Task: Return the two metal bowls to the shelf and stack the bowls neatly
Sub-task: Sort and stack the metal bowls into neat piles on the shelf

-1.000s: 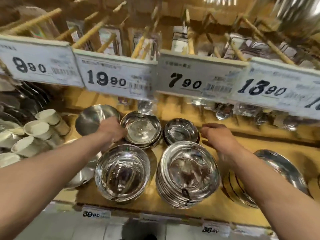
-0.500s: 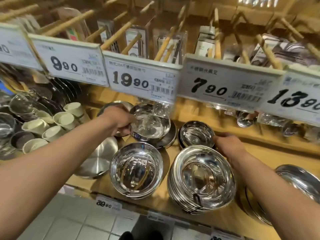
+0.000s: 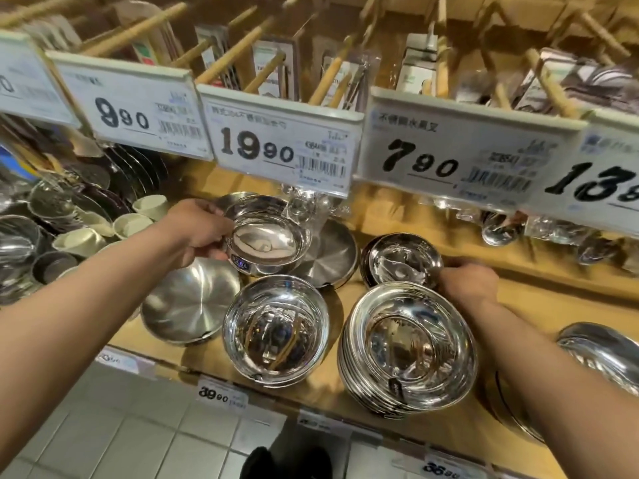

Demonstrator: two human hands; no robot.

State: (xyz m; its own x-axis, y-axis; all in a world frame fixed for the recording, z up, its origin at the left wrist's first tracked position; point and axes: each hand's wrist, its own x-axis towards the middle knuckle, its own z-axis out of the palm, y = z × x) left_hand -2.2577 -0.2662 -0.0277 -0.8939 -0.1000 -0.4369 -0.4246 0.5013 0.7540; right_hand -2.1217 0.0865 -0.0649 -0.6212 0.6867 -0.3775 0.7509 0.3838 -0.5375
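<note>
Now left hand (image 3: pixel 198 229) fingers grasp a small bowl's (image 3: pixel 268 242) rim above the plate (image 3: pixel 332 254); right hand (image 3: pixel 466 281) grasps another bowl (image 3: pixel 401 259).

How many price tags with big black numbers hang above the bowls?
5: a cut-off one at far left, then 9.90, 19.90, 7.90 and 13, cut off at right. More may hang outside view.

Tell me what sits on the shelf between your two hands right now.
In the head view, a flat steel plate and a small dark-rimmed bowl lie between the left hand, holding a labelled bowl, and the right hand.
</note>
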